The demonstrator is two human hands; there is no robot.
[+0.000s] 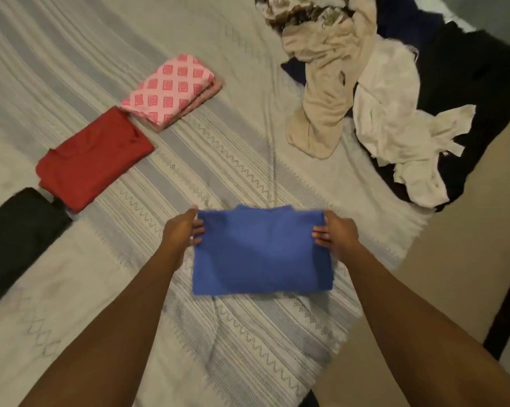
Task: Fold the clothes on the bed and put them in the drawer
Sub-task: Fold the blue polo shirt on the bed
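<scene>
A folded blue garment (261,252) lies near the front of the bed (189,160), which has a pale patterned cover. My left hand (182,230) pinches its upper left corner, thumb on top. My right hand (336,232) pinches the upper right corner the same way. Three folded pieces lie in a row at the left: a pink patterned one (168,89), a red one (94,158) and a black one (16,236). An unfolded heap sits at the upper right: beige cloth (324,92), white cloth (394,124) and dark clothes (476,92).
The bed's right edge runs diagonally, with beige floor (453,274) beyond it. A dark strip (509,304) stands at the far right. A brown-and-cream patterned cloth (295,10) lies at the top of the heap.
</scene>
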